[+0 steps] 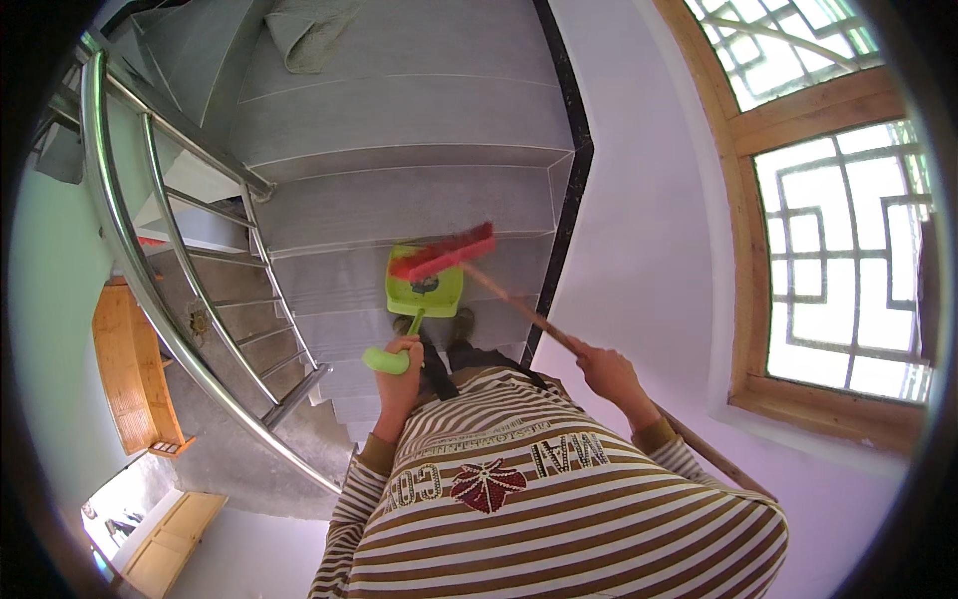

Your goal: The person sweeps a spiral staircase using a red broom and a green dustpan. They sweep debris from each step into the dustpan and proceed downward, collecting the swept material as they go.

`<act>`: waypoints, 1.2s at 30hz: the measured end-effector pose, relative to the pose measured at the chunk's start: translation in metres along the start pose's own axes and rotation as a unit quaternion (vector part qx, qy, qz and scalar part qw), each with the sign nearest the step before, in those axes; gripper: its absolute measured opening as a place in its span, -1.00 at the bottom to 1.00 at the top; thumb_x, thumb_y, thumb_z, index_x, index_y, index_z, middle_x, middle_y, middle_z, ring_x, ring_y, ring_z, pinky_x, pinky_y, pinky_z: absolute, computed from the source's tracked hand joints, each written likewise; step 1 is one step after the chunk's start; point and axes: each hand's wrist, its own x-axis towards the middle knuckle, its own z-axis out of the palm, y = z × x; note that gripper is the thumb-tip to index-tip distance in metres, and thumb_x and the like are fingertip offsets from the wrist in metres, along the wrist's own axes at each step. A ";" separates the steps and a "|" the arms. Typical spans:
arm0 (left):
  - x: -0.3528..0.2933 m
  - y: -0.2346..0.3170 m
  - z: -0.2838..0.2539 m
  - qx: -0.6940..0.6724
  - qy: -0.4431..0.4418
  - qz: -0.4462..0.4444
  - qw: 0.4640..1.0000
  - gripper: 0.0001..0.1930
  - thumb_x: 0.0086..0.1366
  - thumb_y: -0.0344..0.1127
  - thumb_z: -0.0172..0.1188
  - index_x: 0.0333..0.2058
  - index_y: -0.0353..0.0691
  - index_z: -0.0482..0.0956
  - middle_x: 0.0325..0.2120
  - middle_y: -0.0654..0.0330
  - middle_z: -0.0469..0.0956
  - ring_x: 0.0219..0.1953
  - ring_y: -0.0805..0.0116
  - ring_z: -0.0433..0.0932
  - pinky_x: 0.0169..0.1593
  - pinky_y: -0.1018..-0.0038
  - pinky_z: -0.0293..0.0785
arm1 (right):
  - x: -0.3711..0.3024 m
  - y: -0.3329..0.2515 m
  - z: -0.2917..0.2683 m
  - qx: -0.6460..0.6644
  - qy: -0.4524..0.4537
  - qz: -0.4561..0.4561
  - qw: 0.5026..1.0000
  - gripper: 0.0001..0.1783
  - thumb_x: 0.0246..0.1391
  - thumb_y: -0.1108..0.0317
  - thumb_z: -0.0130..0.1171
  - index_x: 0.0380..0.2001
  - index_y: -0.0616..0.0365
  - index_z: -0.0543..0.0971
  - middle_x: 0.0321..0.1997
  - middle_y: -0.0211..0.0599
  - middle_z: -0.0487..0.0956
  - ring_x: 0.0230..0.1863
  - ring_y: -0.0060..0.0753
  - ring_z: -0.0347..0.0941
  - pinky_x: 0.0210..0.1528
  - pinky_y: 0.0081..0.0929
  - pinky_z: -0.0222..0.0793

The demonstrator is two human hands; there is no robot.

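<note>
green dustpan (pixel 439 302) is out just past the person's feet (pixel 462 324), over the grey stairs (pixel 399 205); can't tell if it's actually resting on a step. red broom head (pixel 442 255) is across its far side, w/ a dark clump (pixel 426 285) showing in the pan, prob dirt but too blurry tbh. L hand (pixel 400 371) is wrapped tight round the dustpan handle (pixel 416 322), R hand (pixel 609 374) is closed round the wooden broom stick (pixel 537 319). imo this is the sweep-into-pan step, next move calls for a level pan, short strokes & careful footing bc stairs. further out: metal railing (pixel 97 130) on the left, window (pixel 743 299) on the right, crumpled cloth (pixel 304 35) up top
</note>
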 end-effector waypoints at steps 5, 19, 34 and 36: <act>0.007 0.012 0.007 0.015 -0.013 0.000 1.000 -0.88 0.27 -0.39 0.23 -0.38 -0.33 0.55 -0.22 0.07 0.64 -0.24 0.33 0.58 -0.13 0.42 0.47 | -0.027 0.000 -0.026 0.089 -0.007 -0.001 0.996 -0.49 0.24 0.21 0.04 0.27 -0.34 0.38 -0.28 -0.03 0.65 -0.27 0.19 0.58 -0.25 0.08 0.47; 0.012 0.012 0.020 0.020 -0.060 0.016 0.998 -0.88 0.29 -0.38 0.22 -0.39 -0.31 0.55 -0.24 0.10 0.65 -0.26 0.38 0.56 -0.13 0.43 0.46 | 0.094 0.077 0.042 -0.005 0.135 0.091 0.987 -0.45 0.27 0.23 -0.02 0.34 -0.26 0.31 -0.28 -0.04 0.65 -0.26 0.10 0.60 -0.20 0.08 0.50; 0.021 0.005 0.026 0.010 -0.101 -0.015 0.995 -0.88 0.29 -0.39 0.22 -0.37 -0.33 0.56 -0.24 0.12 0.65 -0.27 0.42 0.55 -0.15 0.46 0.46 | -0.017 0.025 -0.015 0.139 0.078 0.111 0.981 -0.52 0.27 0.15 0.04 0.26 -0.37 0.43 -0.26 -0.01 0.65 -0.20 0.16 0.58 -0.14 0.04 0.48; 0.019 0.005 0.025 0.020 -0.098 -0.005 0.995 -0.89 0.29 -0.39 0.21 -0.37 -0.32 0.56 -0.24 0.13 0.64 -0.27 0.42 0.54 -0.15 0.46 0.46 | 0.008 0.031 -0.009 0.110 0.106 0.135 0.979 -0.49 0.27 0.16 0.03 0.29 -0.40 0.39 -0.29 -0.01 0.65 -0.23 0.16 0.59 -0.16 0.05 0.48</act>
